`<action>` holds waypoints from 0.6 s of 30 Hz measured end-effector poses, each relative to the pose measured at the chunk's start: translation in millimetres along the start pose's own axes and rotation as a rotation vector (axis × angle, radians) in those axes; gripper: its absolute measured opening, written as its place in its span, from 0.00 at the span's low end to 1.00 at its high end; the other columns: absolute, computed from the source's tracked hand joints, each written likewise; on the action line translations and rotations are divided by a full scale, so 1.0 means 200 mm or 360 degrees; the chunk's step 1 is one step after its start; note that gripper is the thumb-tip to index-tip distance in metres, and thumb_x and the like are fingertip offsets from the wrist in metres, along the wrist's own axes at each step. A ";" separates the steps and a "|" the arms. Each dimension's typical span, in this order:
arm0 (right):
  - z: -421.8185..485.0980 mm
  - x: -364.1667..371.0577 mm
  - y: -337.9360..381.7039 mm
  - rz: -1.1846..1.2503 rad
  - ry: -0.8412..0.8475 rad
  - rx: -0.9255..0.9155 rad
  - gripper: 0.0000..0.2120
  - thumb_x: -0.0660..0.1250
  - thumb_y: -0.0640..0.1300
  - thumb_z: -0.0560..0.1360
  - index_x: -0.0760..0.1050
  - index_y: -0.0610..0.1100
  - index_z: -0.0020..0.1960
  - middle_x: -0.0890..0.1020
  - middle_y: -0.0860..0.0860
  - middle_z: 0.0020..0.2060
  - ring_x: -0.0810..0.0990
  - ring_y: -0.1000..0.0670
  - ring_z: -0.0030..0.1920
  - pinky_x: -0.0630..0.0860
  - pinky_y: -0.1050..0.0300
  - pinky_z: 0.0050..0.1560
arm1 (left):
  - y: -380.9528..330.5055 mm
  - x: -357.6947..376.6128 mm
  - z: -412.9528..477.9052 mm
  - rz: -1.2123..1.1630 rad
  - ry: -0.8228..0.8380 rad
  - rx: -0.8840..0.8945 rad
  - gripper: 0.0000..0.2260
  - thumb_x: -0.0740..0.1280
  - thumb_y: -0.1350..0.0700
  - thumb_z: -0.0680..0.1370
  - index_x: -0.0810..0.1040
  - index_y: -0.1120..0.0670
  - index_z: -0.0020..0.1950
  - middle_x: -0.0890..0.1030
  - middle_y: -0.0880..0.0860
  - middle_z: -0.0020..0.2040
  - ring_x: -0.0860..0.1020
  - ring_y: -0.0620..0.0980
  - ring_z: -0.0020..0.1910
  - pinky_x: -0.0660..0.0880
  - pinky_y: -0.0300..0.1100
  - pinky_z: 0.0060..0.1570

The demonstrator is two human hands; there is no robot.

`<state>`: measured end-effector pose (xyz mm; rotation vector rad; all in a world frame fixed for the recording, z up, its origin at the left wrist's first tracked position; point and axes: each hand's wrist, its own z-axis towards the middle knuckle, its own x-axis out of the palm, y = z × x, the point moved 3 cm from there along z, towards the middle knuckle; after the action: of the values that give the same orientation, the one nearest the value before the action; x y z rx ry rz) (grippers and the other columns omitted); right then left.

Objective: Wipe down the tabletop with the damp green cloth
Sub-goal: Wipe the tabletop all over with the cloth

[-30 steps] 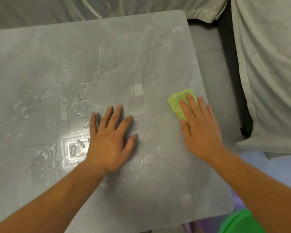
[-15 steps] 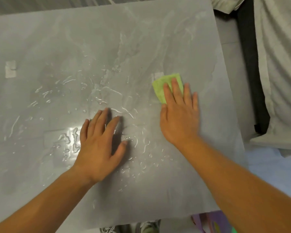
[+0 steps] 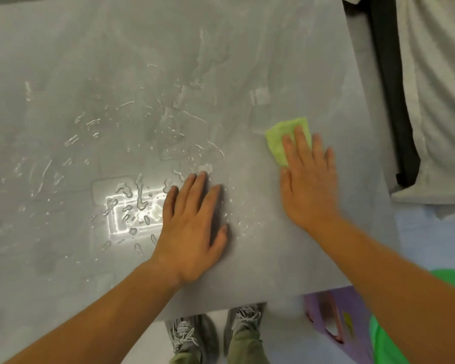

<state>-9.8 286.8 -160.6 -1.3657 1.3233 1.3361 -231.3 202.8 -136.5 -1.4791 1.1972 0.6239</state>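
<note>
**A:** Head view first. Where is the green cloth (image 3: 280, 144)?

**B:** It lies flat on the grey table (image 3: 142, 61), toward the right side. The right hand (image 3: 309, 187) rests on top of it with straight fingers (image 3: 301, 145) pressing down, so that grip is open, not curled round the cloth. The cloth's far edge and left corner show past the fingertips.

**A:** And the left hand (image 3: 192, 232)?

**B:** It is palm down on the table near the front edge, fingers straight and slightly spread. Its grip is open too and holds nothing. It sits to the left of the cloth, apart from it.

**A:** What about the surface?

**B:** Water drops (image 3: 139, 203) and streaks lie left of the left hand and just beyond it, with a bright glare among them. The patch around the cloth looks matte.

**A:** Anything off the table?

**B:** Below the front edge are two grey laced shoes (image 3: 184, 334) on a pale floor. To the right are a purple object (image 3: 326, 316) and a bright green round one (image 3: 386, 342), partly behind the right forearm. Pale fabric (image 3: 436, 101) lies past the right edge, with a dark strip beside it.
</note>
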 end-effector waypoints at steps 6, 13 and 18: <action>-0.31 0.04 0.03 -0.0129 0.0083 -0.0504 0.27 0.54 0.48 0.80 0.59 0.49 0.79 0.59 0.49 0.80 0.56 0.40 0.79 0.54 0.35 0.76 | 0.00 0.00 -0.08 -0.0050 0.0021 0.0037 0.30 0.55 0.43 0.78 0.60 0.53 0.78 0.56 0.56 0.81 0.48 0.53 0.80 0.46 0.58 0.77; -0.37 0.08 0.37 -0.0085 0.0027 -0.0266 0.31 0.52 0.50 0.79 0.53 0.47 0.81 0.52 0.47 0.81 0.49 0.38 0.80 0.52 0.35 0.77 | 0.08 -0.02 -0.10 -0.0262 0.0012 0.0039 0.29 0.52 0.42 0.80 0.57 0.51 0.79 0.55 0.49 0.81 0.47 0.45 0.80 0.43 0.50 0.77; -0.57 0.09 0.20 -0.0169 0.0154 -0.0581 0.30 0.55 0.48 0.79 0.56 0.48 0.80 0.56 0.48 0.81 0.53 0.39 0.80 0.54 0.35 0.76 | 0.04 0.02 -0.12 0.0013 0.0056 0.0133 0.31 0.51 0.39 0.78 0.61 0.53 0.77 0.52 0.57 0.81 0.46 0.55 0.80 0.43 0.60 0.76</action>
<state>-33.0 166.7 -158.5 -1.7401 1.0844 1.5042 -241.9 178.7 -136.5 -1.4209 1.2425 0.5489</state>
